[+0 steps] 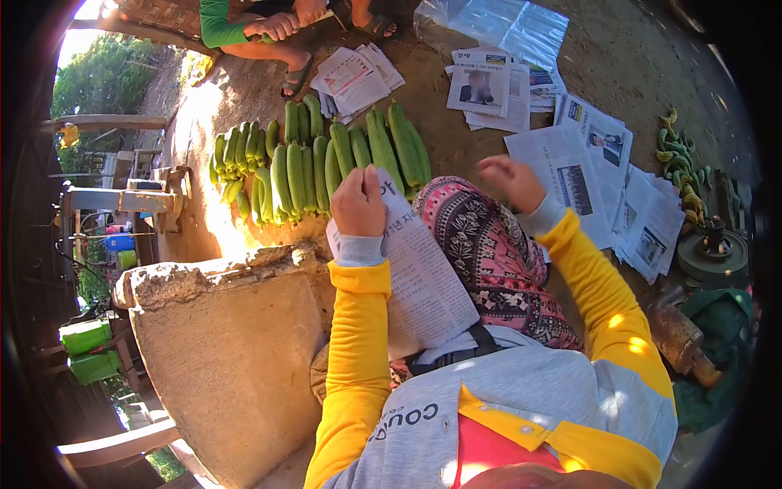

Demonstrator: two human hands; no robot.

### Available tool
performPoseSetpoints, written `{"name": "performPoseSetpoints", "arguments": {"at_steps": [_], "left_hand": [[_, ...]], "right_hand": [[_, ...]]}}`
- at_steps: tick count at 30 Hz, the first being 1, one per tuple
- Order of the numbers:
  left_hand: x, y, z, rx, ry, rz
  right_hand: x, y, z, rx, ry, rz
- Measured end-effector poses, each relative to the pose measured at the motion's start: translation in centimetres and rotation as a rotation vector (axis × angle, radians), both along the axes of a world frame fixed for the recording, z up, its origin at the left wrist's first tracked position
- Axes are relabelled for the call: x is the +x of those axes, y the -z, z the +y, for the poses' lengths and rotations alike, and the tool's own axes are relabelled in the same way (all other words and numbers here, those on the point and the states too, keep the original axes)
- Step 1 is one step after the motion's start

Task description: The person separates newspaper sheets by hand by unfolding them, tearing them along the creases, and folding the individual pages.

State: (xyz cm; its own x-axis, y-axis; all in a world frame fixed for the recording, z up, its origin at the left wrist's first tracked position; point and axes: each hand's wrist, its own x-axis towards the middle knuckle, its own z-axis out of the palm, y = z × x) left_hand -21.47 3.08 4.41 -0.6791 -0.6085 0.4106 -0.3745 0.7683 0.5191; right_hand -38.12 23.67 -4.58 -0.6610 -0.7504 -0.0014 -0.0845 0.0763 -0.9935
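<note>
My left hand (359,202) is closed on the top edge of a sheet of newspaper (423,273). The printed sheet slants down across my lap, over the patterned trousers (489,244). My right hand (513,182) is raised above my knee, apart from the sheet, its fingers loosely bent with nothing visible in them. Beyond my left hand, long green gourds (297,175) lie side by side in rows on the ground. To the right of my right hand, more newspaper sheets (578,175) are spread on the ground.
A large worn stone-like block (228,350) stands at my left. At the top, another person's hands (281,24) hold something thin. Newspaper stacks (354,80) and clear plastic (497,33) lie farther off. Curved green-yellow produce (683,163) and a round metal object (713,253) are at right.
</note>
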Motion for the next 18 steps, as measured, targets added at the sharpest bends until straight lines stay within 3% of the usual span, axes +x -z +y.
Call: {"name": "performPoseSetpoints", "arguments": {"at_steps": [2, 4, 7, 9, 13, 14, 17, 18], "left_hand": [[-1.6, -2.5, 1.6, -0.028, 0.057, 0.032], [-2.5, -4.3, 2.6, -0.095, 0.103, 0.077], [-1.8, -5.6, 2.6, -0.187, 0.116, 0.112], [-0.3, -5.3, 1.6, -0.235, 0.078, 0.161], [6.5, 0.0, -1.6, -0.096, -0.236, -0.067], [8.4, 1.3, -2.3, 0.018, -0.255, -0.166], [12.2, 4.9, -3.1, 0.655, -0.226, -0.003], [12.7, 3.7, -2.3, 0.801, -0.165, 0.042]], "right_hand": [[4.5, -4.3, -1.2, -0.095, -0.102, 0.153], [6.4, -7.4, -2.3, -0.043, -0.265, 0.134], [6.5, -7.2, -3.9, -0.044, -0.328, 0.24], [6.4, -6.7, -4.2, -0.046, -0.296, 0.275], [5.8, -6.0, -3.1, 0.087, -0.257, 0.241], [5.7, -5.8, -2.6, 0.142, -0.259, 0.249], [5.6, -5.1, -2.2, 0.145, -0.269, 0.172], [5.5, -4.1, -2.3, 0.104, -0.266, 0.138]]}}
